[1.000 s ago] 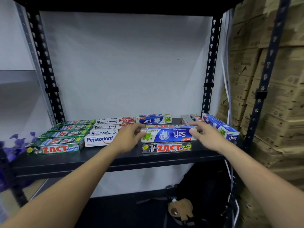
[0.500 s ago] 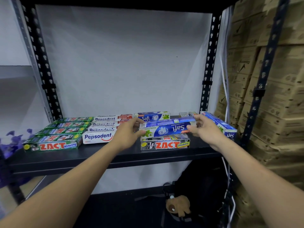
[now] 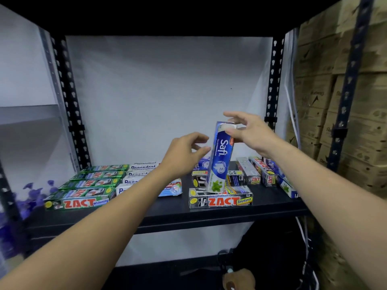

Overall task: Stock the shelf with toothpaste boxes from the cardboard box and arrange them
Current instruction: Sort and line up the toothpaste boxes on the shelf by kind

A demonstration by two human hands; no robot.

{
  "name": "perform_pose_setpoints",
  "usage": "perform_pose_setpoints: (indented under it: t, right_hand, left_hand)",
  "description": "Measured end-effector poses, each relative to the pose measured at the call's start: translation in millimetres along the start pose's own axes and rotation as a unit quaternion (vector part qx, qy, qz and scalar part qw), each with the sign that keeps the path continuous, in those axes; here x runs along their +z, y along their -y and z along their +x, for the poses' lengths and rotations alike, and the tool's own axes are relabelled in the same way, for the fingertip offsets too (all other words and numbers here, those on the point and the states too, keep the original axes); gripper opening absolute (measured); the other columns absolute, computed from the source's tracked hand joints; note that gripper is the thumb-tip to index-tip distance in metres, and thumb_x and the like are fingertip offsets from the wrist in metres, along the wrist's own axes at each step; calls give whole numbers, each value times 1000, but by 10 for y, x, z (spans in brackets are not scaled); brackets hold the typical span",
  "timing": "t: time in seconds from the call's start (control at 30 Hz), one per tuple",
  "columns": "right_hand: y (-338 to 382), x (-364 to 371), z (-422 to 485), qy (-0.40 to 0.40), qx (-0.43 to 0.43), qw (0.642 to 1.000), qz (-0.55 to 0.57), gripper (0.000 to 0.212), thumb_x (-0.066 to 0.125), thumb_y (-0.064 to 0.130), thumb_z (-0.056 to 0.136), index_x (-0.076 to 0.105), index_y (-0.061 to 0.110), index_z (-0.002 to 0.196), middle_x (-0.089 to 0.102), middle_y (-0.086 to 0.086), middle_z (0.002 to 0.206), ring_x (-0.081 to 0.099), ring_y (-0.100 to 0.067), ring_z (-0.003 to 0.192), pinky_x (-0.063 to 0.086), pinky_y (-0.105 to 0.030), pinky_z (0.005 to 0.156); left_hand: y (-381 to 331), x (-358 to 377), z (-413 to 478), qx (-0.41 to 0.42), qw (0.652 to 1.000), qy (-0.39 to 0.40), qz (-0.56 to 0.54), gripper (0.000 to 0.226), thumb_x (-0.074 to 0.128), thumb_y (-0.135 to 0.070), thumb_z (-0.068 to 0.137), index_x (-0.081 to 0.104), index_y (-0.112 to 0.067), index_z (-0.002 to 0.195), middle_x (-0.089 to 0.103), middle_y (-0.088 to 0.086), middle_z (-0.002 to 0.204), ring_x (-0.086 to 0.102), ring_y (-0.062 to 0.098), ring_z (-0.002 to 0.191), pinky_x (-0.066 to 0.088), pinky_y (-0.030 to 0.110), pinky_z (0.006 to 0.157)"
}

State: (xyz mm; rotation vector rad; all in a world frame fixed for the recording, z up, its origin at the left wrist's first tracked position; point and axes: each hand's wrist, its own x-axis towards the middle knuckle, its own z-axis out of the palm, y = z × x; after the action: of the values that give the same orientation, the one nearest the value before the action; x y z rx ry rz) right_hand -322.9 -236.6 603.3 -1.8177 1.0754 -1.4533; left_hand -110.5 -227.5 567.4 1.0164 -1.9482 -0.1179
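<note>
On the shelf (image 3: pixel 209 216), the Safi box (image 3: pixel 219 158) that lay flat before now stood on end over the ZACT Smokers box (image 3: pixel 221 200), my right hand (image 3: pixel 251 135) pinching its top, my left hand (image 3: pixel 184 153) open just beside it, so I think it still needed a spot.

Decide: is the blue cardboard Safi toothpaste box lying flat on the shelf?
No, the blue Safi box stands almost upright, its top held by the right hand, its lower end at the black ZACT Smokers box.
</note>
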Motion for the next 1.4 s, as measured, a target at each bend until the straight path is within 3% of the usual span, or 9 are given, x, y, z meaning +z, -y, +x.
perform_pose_setpoints:
  t: [0.13, 0.4, 0.5, 0.67, 0.87, 1.03, 1.1, 1.2, 1.4]
  right_hand:
    - [110, 309, 96, 40, -6, 999, -30, 65, 62, 11, 94, 34, 26, 151, 56, -1, 125, 65, -20, 106, 60, -34, 79]
    - [-272, 655, -131, 94, 28, 989, -108, 76, 68, 21, 91, 27, 31, 154, 58, 0, 132, 62, -16, 112, 60, -40, 82]
    - [-519, 637, -298, 118, 45, 982, -138, 76, 72, 25, 88, 31, 31, 151, 59, 3, 128, 61, -14, 111, 59, -36, 83]
    - [-852, 585, -431, 140, 60, 963, -220, 63, 78, 26, 83, 51, 26, 140, 61, 4, 126, 63, -10, 103, 55, -36, 91]
    - [-916, 492, -363, 109, 47, 962, -245, 53, 74, 22, 87, 54, 30, 136, 59, 4, 127, 61, -14, 112, 56, -28, 79]
    - [-832, 312, -299, 76, 52, 955, -283, 46, 68, 17, 91, 56, 21, 135, 64, -1, 125, 63, -15, 104, 58, -27, 75]
    - [-799, 232, -234, 47, 53, 951, -300, 42, 67, 17, 92, 57, 19, 133, 66, -3, 118, 64, -15, 94, 52, -19, 62]
    - [-768, 117, -75, 1, 40, 940, -339, 40, 69, 17, 91, 59, 16, 130, 65, -4, 117, 61, -15, 87, 40, -9, 55]
    - [-942, 20, 262, -26, 41, 910, -411, 37, 72, 17, 88, 64, 13, 124, 65, -9, 122, 59, -25, 108, 46, -31, 88]
  left_hand:
    - [-31, -134, 105, -11, 999, -36, -30, 39, 58, -33, 98, 55, -18, 134, 64, -7, 127, 62, 6, 104, 53, 16, 79]
    - [265, -388, -26, -71, 996, -43, -41, 40, 53, -32, 100, 53, -23, 139, 65, -1, 123, 67, 12, 100, 49, 7, 62]
    - [370, -477, -123, -104, 993, -34, -43, 42, 51, -31, 101, 49, -25, 142, 62, -3, 123, 64, 13, 100, 48, 7, 57]
    - [533, -582, -294, -154, 986, -33, -45, 31, 53, -27, 100, 57, -27, 130, 65, -4, 118, 66, 10, 95, 57, 34, 79]
    - [719, -477, -486, -194, 980, -21, -37, 25, 59, -28, 97, 59, -23, 122, 70, -4, 113, 65, 9, 99, 52, 31, 85]
    - [776, -229, -461, -177, 984, -22, -8, 32, 58, -32, 97, 57, -21, 128, 70, -3, 119, 62, 7, 102, 41, 11, 68]
    - [771, -151, -375, -158, 987, -30, -2, 35, 58, -32, 98, 56, -20, 131, 68, -3, 124, 61, 7, 107, 40, 8, 71]
    - [853, -22, -334, -138, 989, -26, 50, 47, 56, -42, 97, 52, -20, 138, 63, -1, 133, 58, 16, 121, 47, 27, 93]
    - [1371, 170, -671, -155, 943, 85, 282, 65, 38, -67, 94, 41, -28, 145, 46, -1, 150, 32, 21, 143, 20, 47, 116]
